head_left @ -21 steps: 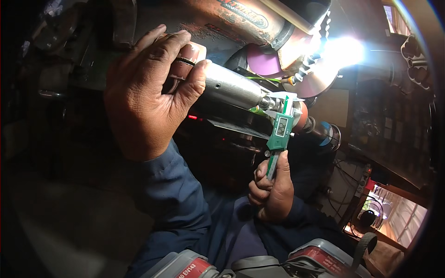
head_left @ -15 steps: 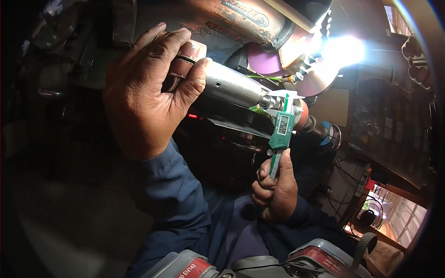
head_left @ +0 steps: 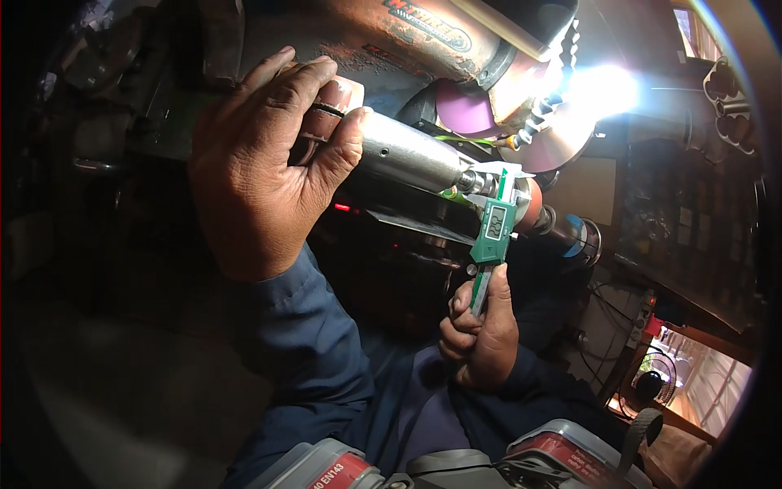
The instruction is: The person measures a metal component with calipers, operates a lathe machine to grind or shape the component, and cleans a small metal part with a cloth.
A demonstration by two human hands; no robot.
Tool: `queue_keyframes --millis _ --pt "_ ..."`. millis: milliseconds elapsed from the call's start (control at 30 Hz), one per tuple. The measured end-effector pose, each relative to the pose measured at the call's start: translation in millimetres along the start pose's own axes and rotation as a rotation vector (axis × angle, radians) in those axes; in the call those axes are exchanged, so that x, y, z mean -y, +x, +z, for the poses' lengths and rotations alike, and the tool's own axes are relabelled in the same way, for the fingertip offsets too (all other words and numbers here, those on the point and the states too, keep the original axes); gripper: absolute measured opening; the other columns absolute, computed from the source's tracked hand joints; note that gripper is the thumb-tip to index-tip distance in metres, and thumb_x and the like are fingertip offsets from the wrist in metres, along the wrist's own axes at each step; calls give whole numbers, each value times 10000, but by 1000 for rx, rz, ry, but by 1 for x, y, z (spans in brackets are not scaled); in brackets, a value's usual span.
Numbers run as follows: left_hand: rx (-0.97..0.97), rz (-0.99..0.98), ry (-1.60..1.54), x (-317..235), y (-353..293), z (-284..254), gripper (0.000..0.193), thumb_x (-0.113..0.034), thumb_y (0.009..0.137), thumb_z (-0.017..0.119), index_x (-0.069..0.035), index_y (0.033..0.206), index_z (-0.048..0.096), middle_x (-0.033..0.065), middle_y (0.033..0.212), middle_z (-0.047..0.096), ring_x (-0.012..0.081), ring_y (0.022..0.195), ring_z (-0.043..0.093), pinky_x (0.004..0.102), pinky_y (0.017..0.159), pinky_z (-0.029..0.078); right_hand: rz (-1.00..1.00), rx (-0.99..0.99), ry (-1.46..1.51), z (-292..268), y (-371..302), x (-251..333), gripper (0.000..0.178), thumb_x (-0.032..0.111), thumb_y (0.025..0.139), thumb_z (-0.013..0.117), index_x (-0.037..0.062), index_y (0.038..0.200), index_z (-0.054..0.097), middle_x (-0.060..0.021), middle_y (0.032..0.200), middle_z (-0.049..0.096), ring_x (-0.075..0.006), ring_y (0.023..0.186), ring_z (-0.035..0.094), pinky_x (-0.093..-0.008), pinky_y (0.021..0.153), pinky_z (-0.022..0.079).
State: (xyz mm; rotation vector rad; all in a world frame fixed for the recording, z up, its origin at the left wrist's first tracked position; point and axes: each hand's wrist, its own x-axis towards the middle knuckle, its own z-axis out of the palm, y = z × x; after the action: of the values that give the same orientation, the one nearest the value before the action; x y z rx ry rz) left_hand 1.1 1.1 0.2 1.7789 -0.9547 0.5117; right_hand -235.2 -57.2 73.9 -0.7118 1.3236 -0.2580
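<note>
My left hand (head_left: 265,159) is closed over a reddish-brown collar (head_left: 322,122) at the near-left end of a smooth steel cylinder (head_left: 411,153). Its fingers hide much of the collar, and the thumb reaches the cylinder's edge. Lower down, my right hand (head_left: 482,332) grips the beam of a green digital caliper (head_left: 492,238), held upright with its display facing me. The caliper's jaws lie at the narrow stepped shaft (head_left: 472,181) that sticks out of the cylinder's right end. Glare and overlap make it hard to see whether the jaws touch the metal.
Behind the shaft stand a purple grinding wheel (head_left: 464,107) and a pinkish wheel (head_left: 555,140), under a worn copper-coloured housing (head_left: 440,33). A segmented coolant hose (head_left: 533,122) hangs beside a glaring lamp (head_left: 604,90). An orange-red part (head_left: 531,204) adjoins the shaft. At lower right is a fan (head_left: 652,381).
The view has shifted very slightly. Both hands keep their holds, and the caliper stays at the shaft.
</note>
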Motion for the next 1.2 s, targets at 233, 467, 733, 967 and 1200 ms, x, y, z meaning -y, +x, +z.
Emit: queue_keyframes --millis 233,467,733,967,1200 --pt "-10 -62 6 -6 0 0 321 -124 779 798 -64 1085 718 133 1093 709 252 993 685 324 842 548 -67 143 131 1 2 -14 604 602 1013 309 63 843 523 47 535 286 -70 411 266 -240 382 205" --pt "7 -123 44 -12 -2 -3 312 -142 749 797 -58 1039 720 166 1068 703 304 966 685 377 850 543 -767 378 238 -69 -5 -7 476 469 1002 494 3 930 556 -13 625 405 -96 471 361 -244 440 324" --pt "118 -315 62 -43 15 29 208 -104 947 600 -69 1122 707 98 1033 733 150 957 661 321 860 516 -1393 -995 -405 -339 18 22 387 423 938 543 38 904 527 -39 666 479 -145 533 439 -285 470 333" --pt "222 -188 8 46 7 -1 263 -57 1008 471 -17 1223 616 107 1205 668 189 1056 622 306 956 468 -1333 -375 246 -448 -118 76 502 595 966 476 99 941 543 -19 587 412 -132 431 321 -279 418 281" --pt "246 -305 48 94 26 13 287 -188 1047 448 -45 1249 593 119 1217 662 235 1110 628 335 977 477 -961 -988 243 -651 -117 1 542 549 991 460 42 1118 606 -106 749 606 -193 650 567 -350 572 455"
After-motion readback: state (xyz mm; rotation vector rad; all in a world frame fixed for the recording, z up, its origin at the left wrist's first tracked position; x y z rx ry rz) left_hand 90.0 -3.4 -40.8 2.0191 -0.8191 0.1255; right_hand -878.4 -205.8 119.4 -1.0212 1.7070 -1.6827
